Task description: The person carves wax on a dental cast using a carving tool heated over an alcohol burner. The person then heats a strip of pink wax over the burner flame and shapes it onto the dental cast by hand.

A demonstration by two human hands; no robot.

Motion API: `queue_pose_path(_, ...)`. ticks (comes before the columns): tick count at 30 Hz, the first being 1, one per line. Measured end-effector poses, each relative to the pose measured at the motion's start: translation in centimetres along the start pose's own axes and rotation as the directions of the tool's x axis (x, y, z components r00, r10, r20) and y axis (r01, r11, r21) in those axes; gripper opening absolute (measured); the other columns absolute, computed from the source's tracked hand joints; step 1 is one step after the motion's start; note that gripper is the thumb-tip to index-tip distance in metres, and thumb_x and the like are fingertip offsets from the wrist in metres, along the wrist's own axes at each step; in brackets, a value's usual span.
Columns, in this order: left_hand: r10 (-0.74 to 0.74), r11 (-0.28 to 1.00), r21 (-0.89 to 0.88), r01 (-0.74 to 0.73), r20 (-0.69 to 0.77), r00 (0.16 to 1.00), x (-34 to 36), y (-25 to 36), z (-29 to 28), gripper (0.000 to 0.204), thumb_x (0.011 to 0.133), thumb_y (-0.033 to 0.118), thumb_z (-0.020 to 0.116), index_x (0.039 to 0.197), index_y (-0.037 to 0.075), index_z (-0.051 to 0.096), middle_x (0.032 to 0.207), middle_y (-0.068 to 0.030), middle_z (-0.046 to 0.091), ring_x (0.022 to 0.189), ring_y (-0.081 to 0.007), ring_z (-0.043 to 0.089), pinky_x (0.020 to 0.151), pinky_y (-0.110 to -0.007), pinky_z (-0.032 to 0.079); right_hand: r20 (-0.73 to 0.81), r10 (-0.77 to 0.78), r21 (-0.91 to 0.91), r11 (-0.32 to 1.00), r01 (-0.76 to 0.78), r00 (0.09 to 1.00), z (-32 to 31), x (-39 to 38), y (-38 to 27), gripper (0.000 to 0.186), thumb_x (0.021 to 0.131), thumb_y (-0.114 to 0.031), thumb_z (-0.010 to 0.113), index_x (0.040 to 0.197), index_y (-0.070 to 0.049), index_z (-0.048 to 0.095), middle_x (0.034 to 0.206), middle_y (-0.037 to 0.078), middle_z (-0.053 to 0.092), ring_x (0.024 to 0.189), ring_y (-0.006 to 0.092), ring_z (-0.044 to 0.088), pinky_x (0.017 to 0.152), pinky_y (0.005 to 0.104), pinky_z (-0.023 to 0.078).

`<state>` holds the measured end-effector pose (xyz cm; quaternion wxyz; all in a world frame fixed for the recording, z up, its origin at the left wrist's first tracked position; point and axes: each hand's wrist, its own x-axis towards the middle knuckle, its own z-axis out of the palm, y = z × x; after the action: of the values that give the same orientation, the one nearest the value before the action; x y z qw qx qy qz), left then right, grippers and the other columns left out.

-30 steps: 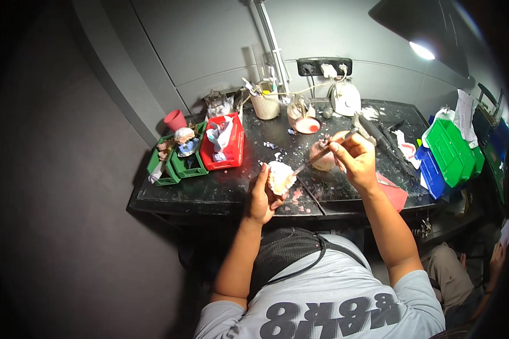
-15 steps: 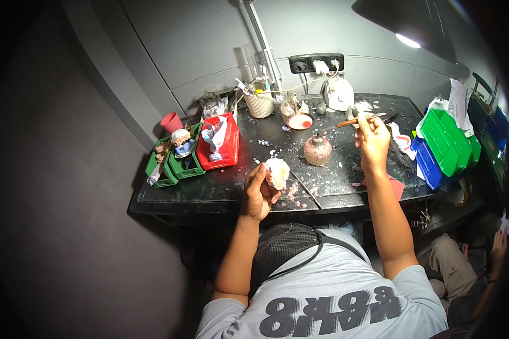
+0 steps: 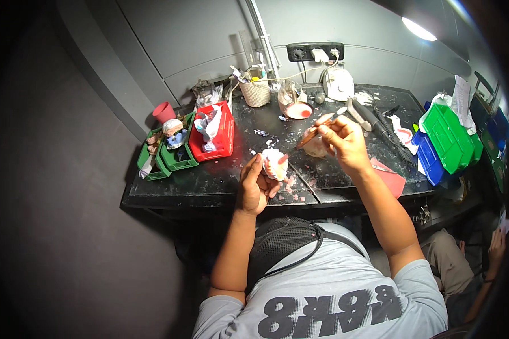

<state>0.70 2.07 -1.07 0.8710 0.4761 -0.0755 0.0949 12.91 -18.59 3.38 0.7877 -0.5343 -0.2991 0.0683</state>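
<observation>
A white plaster dental cast (image 3: 272,167) with a pink patch on its right side is held in my left hand (image 3: 253,189), the thumb on its edge and the fingers beneath. My right hand (image 3: 348,146) pinches a wax knife (image 3: 309,137) with a brown handle. Its tip points down and left toward the cast, a short gap apart as far as I can see. Behind the knife and my right fingers, a round pinkish glass burner (image 3: 316,149) is partly hidden. A thin dark rod (image 3: 305,184) lies on the bench just right of the cast.
Pink and white scraps litter the black bench (image 3: 220,186). Red (image 3: 223,133) and green bins (image 3: 181,159) stand left, a brush cup (image 3: 254,93) and pink dish (image 3: 298,110) behind. At right are a handpiece (image 3: 367,114), pink sheet (image 3: 387,178) and green bins (image 3: 451,135). A lamp hangs above.
My right hand has moved left and down, bringing the knife from beyond the burner to near the cast. A pink patch now shows on the cast. The view has shifted slightly.
</observation>
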Motion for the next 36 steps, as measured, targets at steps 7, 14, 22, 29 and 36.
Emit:
queue_pose_path(7, -0.014, 1.0, -0.01, 0.015, 0.011, 1.0, 0.1, -0.4, -0.9, 0.054, 0.103, 0.047, 0.039, 0.121, -0.001, 0.055, 0.121, -0.0224, 0.064, 0.073, -0.0197, 0.068, 0.04, -0.023, 0.041, 0.034, 0.01, -0.013, 1.0, -0.009, 0.999, 0.6, 0.0, 0.0, 0.017, 0.093, -0.013, 0.068, 0.103, -0.001, 0.063, 0.081, 0.002, 0.065, 0.053, 0.0024, 0.048, 0.044, 0.0179, 0.033)
queue_pose_path(14, -0.055, 0.998, -0.033, 0.055, -0.003, 0.998, 0.1, -0.3, -0.6, 0.056, 0.101, 0.05, 0.039, 0.119, 0.0, 0.056, 0.117, -0.0216, 0.065, 0.072, -0.0205, 0.068, 0.04, -0.023, 0.04, 0.038, -0.002, -0.029, 1.0, 0.003, 0.999, 0.5, -0.2, -0.1, 0.014, 0.094, -0.012, 0.067, 0.102, -0.001, 0.063, 0.08, 0.002, 0.065, 0.051, 0.0024, 0.047, 0.044, 0.018, 0.033)
queue_pose_path(22, -0.098, 0.989, -0.118, 0.094, -0.028, 0.995, 0.0, 0.1, -0.8, 0.055, 0.1, 0.051, 0.04, 0.112, 0.001, 0.059, 0.088, -0.0141, 0.068, 0.064, -0.0214, 0.065, 0.038, -0.024, 0.039, -0.315, -0.06, 0.002, 0.998, 0.064, 0.947, -2.2, 0.7, -1.4, 0.016, 0.092, -0.021, 0.07, 0.088, -0.007, 0.063, 0.06, -0.005, 0.051, 0.048, 0.0042, 0.047, 0.044, 0.0186, 0.035)
queue_pose_path(29, -0.325, 0.925, 0.196, 0.325, -0.036, 0.945, 1.9, 1.6, 0.4, 0.043, 0.102, 0.045, 0.045, 0.097, 0.005, 0.06, 0.076, -0.0082, 0.064, 0.055, -0.0148, 0.058, 0.035, -0.021, 0.031, -0.357, -0.393, -0.72, 0.694, 0.018, 0.848, -5.5, 1.5, -0.6, 0.021, 0.086, -0.013, 0.072, 0.1, 0.001, 0.065, 0.072, 0.006, 0.066, 0.062, 0.0152, 0.062, 0.059, 0.03, 0.049)
queue_pose_path(36, -0.389, 0.867, 0.278, 0.415, -0.145, 0.91, 3.4, 3.4, 0.6, 0.043, 0.102, 0.045, 0.045, 0.106, 0.005, 0.06, 0.078, -0.0082, 0.065, 0.051, -0.0129, 0.054, 0.035, -0.021, 0.028, -0.312, -0.572, -0.731, 0.654, 0.192, 0.759, -3.3, -0.1, -7.2, 0.022, 0.085, -0.011, 0.071, 0.103, 0.0, 0.064, 0.068, 0.008, 0.061, 0.055, 0.0149, 0.057, 0.055, 0.031, 0.047)
